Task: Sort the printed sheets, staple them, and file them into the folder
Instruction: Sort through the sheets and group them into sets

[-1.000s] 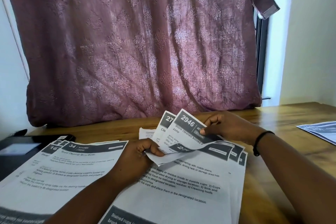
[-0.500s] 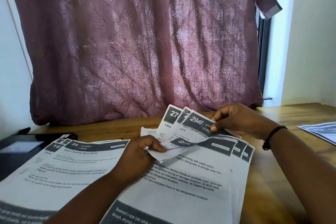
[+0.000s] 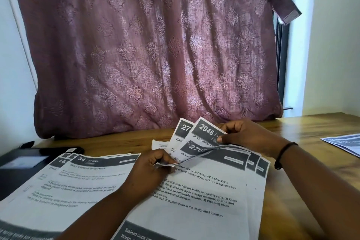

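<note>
White printed sheets with dark header bars [image 3: 196, 138] are fanned above the table: three numbered headers show, "27", "2946" and "276". The left hand [image 3: 153, 169] pinches their near edge with curled fingers; the right hand [image 3: 247, 136] pinches the "2946" sheet with thumb and bent fingers, a black band on its wrist. Under them lies a pile of about four overlapped sheets [image 3: 204, 197], a second pile [image 3: 78, 181] to the left, and more sheets [image 3: 344, 143] far right. A black folder [image 3: 21, 163] lies left on the wooden table [image 3: 303, 128], before a mauve patterned curtain [image 3: 155, 48].
</note>
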Tool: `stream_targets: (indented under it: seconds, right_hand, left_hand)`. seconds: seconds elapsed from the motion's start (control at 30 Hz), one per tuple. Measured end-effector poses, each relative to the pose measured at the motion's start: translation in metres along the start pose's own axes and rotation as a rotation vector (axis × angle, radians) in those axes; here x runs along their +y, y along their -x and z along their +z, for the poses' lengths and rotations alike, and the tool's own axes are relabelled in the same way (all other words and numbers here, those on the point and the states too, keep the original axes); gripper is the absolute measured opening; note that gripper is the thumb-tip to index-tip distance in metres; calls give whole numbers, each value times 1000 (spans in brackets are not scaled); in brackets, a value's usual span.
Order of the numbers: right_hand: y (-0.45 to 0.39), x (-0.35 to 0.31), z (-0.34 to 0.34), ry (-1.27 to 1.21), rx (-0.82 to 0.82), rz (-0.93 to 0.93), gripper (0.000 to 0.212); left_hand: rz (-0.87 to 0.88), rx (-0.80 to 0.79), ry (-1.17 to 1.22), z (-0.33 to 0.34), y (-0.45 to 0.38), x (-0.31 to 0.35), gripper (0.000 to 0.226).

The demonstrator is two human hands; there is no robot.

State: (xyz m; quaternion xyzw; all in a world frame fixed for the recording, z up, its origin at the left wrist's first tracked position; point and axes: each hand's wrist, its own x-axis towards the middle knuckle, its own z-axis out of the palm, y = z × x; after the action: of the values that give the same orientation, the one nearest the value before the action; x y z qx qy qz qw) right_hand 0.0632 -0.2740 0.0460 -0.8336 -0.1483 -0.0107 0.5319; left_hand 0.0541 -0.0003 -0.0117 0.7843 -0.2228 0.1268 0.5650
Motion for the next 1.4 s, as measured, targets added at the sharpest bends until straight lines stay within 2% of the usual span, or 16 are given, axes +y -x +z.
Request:
stream_targets:
  seconds: [0.17, 0.3, 0.43, 0.53, 0.67, 0.77, 0.83, 0.9, 1.0, 1.1, 1.2, 1.33, 1.4]
  right_hand:
    - [-7, 2, 7, 19, 165, 6, 4]
    - [-10, 6, 9, 36, 223, 58, 11]
    - [-11, 8, 5, 113, 263, 46, 31]
    - [-10, 9, 2, 131, 269, 48, 38]
    - [-5, 7, -1, -6, 199, 36, 38]
    - [-2, 6, -9, -103, 29, 61, 43]
    - [0, 5, -14, -156, -76, 104, 39]
    - [1, 4, -16, -125, -105, 129, 30]
    - [3, -3, -13, -26, 24, 95, 18]
    - [4, -6, -12, 16, 156, 47, 20]
    - [1, -4, -12, 96, 270, -19, 33]
    - [-4, 1, -12, 125, 312, -63, 37]
    - [-5, 5, -19, 287, 373, -73, 35]
  left_hand:
    - [-96, -52, 105, -1, -1, -4, 26]
    - [-110, -49, 89, -3, -1, -3, 30]
    - [-72, -53, -7, -2, -1, -4, 24]
    - [-90, -47, -15, -2, 0, -4, 27]
    - [-64, -49, -18, -3, 0, -4, 30]
    - [-42, -48, -29, -3, 0, -1, 31]
    - [-39, -50, -40, -2, 2, 2, 40]
    - [-40, -57, -47, 0, 3, 4, 48]
    - [-50, -62, -3, 0, 5, 7, 52]
    - [-45, -71, 22, 0, 6, 9, 48]
    - [-49, -68, 38, 1, 6, 8, 51]
    - [-44, -75, 52, 3, 5, 7, 51]
    - [-62, -70, 76, 3, 4, 6, 53]
